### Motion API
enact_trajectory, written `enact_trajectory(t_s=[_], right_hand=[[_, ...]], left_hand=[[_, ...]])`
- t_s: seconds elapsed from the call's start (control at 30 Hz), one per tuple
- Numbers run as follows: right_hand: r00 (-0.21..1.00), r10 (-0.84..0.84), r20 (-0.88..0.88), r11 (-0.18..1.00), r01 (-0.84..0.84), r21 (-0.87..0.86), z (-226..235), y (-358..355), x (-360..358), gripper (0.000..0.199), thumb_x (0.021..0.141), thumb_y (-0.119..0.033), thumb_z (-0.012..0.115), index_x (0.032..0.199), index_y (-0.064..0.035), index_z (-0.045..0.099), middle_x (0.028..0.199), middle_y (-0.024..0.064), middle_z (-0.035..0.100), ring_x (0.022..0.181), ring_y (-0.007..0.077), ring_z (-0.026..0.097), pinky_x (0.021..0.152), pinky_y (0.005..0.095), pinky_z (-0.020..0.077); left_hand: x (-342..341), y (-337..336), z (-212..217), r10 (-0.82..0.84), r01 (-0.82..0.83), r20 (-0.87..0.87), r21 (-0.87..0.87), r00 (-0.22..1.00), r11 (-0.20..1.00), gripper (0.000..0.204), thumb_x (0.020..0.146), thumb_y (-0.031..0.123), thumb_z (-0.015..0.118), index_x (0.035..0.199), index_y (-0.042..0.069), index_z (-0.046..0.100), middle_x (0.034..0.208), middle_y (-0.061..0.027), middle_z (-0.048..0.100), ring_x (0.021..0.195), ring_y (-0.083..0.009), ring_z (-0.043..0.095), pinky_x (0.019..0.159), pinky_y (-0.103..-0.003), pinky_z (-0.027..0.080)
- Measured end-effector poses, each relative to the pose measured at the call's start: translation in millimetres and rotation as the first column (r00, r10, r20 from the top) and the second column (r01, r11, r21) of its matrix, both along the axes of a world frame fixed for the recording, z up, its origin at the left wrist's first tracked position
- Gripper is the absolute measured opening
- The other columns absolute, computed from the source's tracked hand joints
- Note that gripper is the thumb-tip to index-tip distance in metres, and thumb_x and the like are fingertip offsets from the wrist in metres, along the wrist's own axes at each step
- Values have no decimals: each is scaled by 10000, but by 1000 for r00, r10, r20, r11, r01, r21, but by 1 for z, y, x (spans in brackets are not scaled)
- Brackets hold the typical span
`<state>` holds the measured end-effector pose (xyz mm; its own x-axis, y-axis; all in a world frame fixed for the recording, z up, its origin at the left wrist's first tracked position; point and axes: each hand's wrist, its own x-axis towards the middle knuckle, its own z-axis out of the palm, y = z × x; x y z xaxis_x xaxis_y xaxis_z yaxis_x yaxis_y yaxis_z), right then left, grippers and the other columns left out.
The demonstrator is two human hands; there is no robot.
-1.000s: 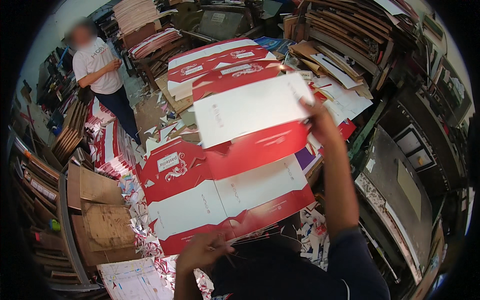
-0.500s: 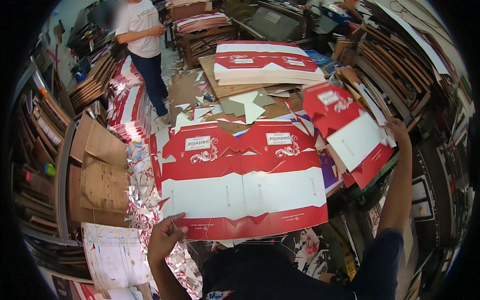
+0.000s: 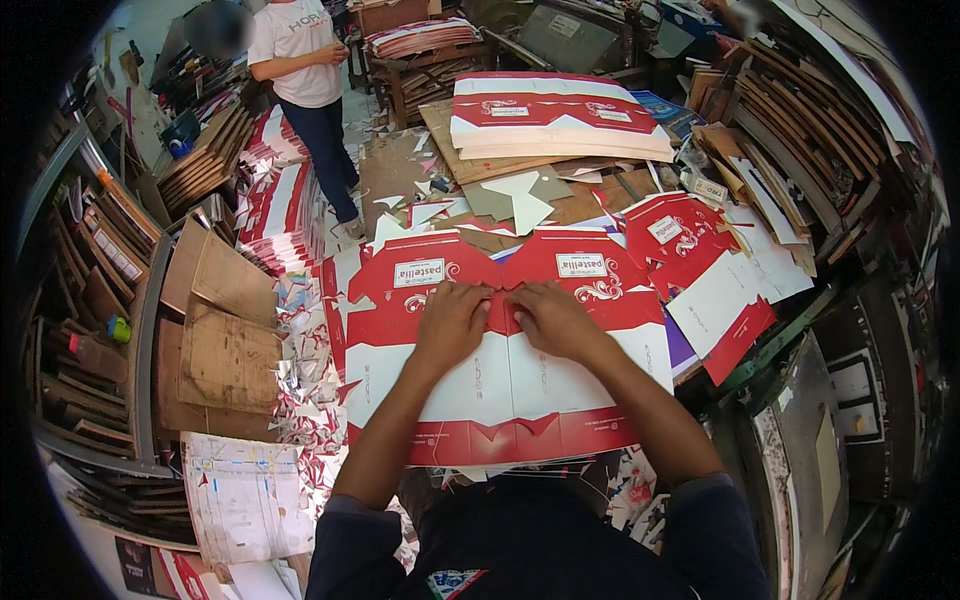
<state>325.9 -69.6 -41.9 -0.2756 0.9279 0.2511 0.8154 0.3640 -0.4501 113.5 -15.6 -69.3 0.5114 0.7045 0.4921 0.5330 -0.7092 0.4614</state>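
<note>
Head view: left hand [image 3: 455, 322] and right hand [image 3: 553, 318], both curled, touch a red-and-white sheet [image 3: 545, 388] near its middle; whether either pinches, I cannot tell.

The cardboard sheet [image 3: 512, 385] is banded red and white (the red swirled with white), the smaller piece [image 3: 712, 298] likewise.

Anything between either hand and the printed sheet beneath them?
Nothing visible stands in the way: the left hand and right hand both appear to touch the printed sheet near its middle.
</note>
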Motion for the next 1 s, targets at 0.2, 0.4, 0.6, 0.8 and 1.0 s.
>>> enact_trajectory(t_s=[0.2, 0.4, 0.6, 0.8, 1.0], right_hand=[[989, -138, 60, 987, 132, 89, -20, 18, -3, 201, 901, -148, 636, 1033, -24, 724, 987, 157, 679, 945, 382, 609, 848, 479, 516], [986, -165, -15, 986, 165, 36, -13, 21, -8, 175, 930, -144, 640, 966, 3, 728, 945, 167, 668, 920, 369, 597, 835, 455, 500], [982, -168, -90, 980, 176, 97, -15, 28, -7, 237, 943, -205, 625, 833, -4, 684, 848, 200, 663, 777, 410, 583, 756, 494, 475], [971, -233, -59, 971, 235, 46, 2, 32, -16, 335, 990, -266, 591, 793, -2, 652, 766, 215, 650, 761, 422, 581, 730, 520, 460], [970, -243, -25, 966, 244, 79, -2, 36, -19, 449, 1019, -341, 546, 747, -4, 666, 761, 211, 653, 723, 422, 578, 701, 536, 464]], left_hand=[[10, 2, -8, 58, -58, -80, 10, 995, 998, 236, 974, 216, 584, 1140, 97, 702, 1028, -93, 642, 965, -309, 542, 865, -465, 415], [3, 7, -18, 34, -32, 51, -43, 998, 999, 235, 975, 243, 573, 1048, 65, 708, 971, -92, 634, 962, -297, 545, 850, -449, 407], [2, 8, -13, 11, 4, 173, -87, 985, 996, 238, 978, 264, 589, 1054, 73, 709, 985, -67, 650, 965, -278, 553, 873, -436, 401], [-1, 12, -13, 3, 38, 247, -161, 969, 986, 263, 995, 311, 586, 1025, 82, 713, 993, -62, 661, 957, -273, 568, 865, -439, 399], [9, 16, -10, 67, -62, 38, -116, 997, 991, 379, 1019, 403, 538, 926, 75, 703, 952, -78, 649, 912, -286, 560, 813, -466, 385]])
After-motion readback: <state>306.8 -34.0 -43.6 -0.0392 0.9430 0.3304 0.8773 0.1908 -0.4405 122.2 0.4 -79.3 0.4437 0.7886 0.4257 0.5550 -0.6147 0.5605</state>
